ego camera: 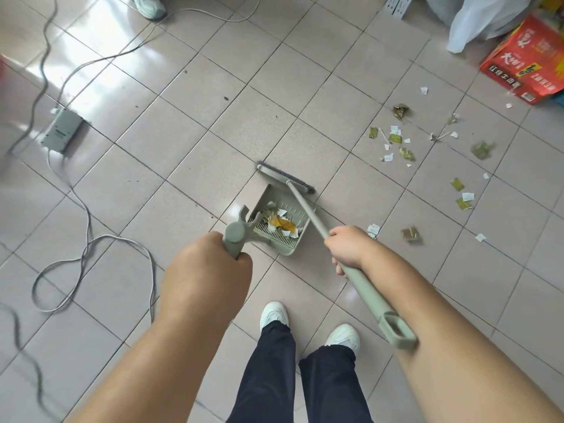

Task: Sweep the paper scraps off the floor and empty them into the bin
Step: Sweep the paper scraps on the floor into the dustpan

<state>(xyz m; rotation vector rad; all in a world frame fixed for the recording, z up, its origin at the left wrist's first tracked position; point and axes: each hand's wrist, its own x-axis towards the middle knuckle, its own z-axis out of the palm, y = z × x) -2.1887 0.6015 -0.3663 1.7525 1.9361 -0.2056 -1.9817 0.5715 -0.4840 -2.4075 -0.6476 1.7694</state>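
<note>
My left hand (pixel 207 267) grips the upright handle of a pale green dustpan (pixel 285 242) that rests on the tiled floor in front of my feet. Several white and yellow paper scraps lie inside the pan. My right hand (pixel 349 247) is closed around the green broom handle (pixel 308 210). The broom head (pixel 285 177) sits at the pan's far open edge. More paper scraps (pixel 396 141) in white and olive green are scattered over the floor to the right, some close to my right hand. No bin is clearly in view.
A grey power adapter (pixel 61 134) and looping cables (pixel 88 248) lie on the floor at left. A red cardboard box (pixel 525 65) and a white plastic bag (pixel 482 22) stand at the far right. Another person's shoe (pixel 149 6) shows at the top edge.
</note>
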